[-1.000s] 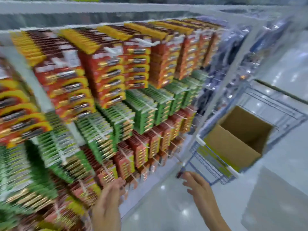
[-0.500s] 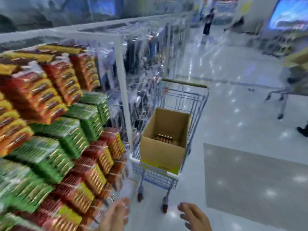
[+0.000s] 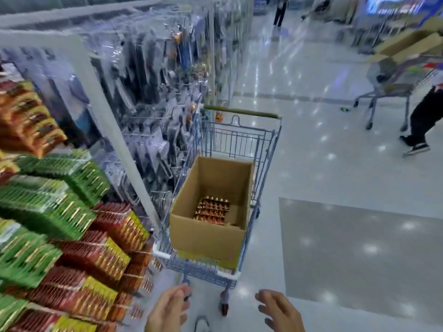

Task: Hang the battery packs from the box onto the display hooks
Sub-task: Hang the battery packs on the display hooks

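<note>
An open cardboard box (image 3: 206, 238) sits in a blue shopping cart (image 3: 266, 149) ahead of me. Red and gold battery packs (image 3: 212, 210) lie at the bottom of the box. Rows of green, red and yellow battery packs (image 3: 57, 212) hang on the display hooks at the left. My left hand (image 3: 167, 310) and my right hand (image 3: 279, 312) are low in the frame, in front of the cart, both empty with relaxed fingers. Neither hand touches the cart or the box.
A white upright post (image 3: 115, 130) separates the battery display from blurred hanging goods beyond. At the right a person's legs (image 3: 419, 123) stride beside another cart (image 3: 393, 82) carrying a box. A grey floor panel (image 3: 359, 255) lies to the right of my cart.
My view has swung right from the display to the cart and box. Both hands have dropped low in front of me, empty throughout.
</note>
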Tool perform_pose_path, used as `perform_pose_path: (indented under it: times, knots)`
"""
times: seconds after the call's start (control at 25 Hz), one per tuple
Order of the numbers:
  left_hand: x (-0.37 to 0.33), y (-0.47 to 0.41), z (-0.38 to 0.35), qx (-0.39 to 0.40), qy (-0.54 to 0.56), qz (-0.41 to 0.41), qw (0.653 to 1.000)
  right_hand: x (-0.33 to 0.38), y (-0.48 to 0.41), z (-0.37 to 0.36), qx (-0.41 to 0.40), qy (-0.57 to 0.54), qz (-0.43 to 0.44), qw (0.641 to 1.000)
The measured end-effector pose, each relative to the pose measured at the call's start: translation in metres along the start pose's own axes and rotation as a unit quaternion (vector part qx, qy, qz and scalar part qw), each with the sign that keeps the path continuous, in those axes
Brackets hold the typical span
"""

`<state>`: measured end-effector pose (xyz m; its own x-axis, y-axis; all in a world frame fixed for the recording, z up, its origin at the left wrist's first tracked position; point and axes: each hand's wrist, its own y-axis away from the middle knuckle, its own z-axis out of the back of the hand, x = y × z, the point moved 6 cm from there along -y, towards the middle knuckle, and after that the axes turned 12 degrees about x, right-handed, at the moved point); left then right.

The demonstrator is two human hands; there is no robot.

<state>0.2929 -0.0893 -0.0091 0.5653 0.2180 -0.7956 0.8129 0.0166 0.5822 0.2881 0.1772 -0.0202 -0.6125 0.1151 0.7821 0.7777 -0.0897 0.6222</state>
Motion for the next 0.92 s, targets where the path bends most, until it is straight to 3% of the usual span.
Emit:
perform_pose_path:
  times: [0.16,0.6,0.8,0.92]
  knots:
    - [-0.034,-0.059,-0.018,-0.069,-0.009,-0.036,0.997,0.043,-0.061,-0.016,0.015,-0.024,-0.008,1.0]
    - [-0.161,-0.262,-0.036,-0.043,-0.092,-0.058,0.993,0.157,-0.21,-0.047,0.007,0.078,-0.027,0.997]
    - [-0.161,-0.326,-0.04,-0.08,-0.083,-0.01,0.993,0.193,-0.269,-0.056,0.037,0.102,-0.054,0.993]
    - [-0.132,-0.359,-0.043,-0.13,-0.057,0.039,0.989,0.213,-0.32,-0.068,0.098,0.143,-0.07,0.982]
